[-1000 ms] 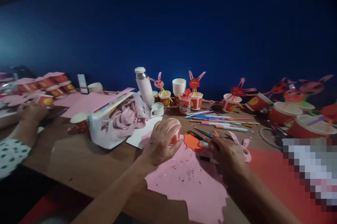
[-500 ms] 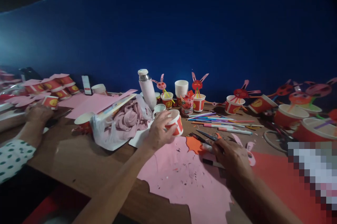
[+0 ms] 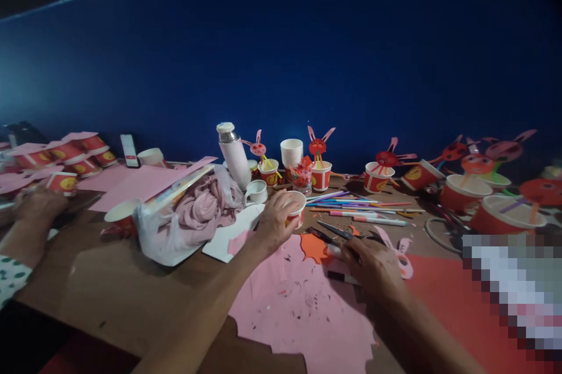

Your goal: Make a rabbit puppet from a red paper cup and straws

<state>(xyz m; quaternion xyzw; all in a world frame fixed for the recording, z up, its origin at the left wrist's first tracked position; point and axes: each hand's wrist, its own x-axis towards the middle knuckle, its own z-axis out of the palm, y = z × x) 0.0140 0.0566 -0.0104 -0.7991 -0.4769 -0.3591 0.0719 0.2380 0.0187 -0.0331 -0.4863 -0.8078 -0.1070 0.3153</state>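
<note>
Hold the cup (image 3: 300, 217) lightly, curling the left hand (image 3: 276, 219) round its left side just beyond the pink sheet (image 3: 302, 321), so as not to dent thin paper. With the right hand (image 3: 376, 266) apart and closed on the scissors (image 3: 334, 229) near the orange cutout (image 3: 313, 249), mind the tips: best angled away from the left fingers.

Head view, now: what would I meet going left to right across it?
Co-worker's hand → phone → flask → left hand on a paper cup → scissors → right hand holding them → tipped cup.
</note>
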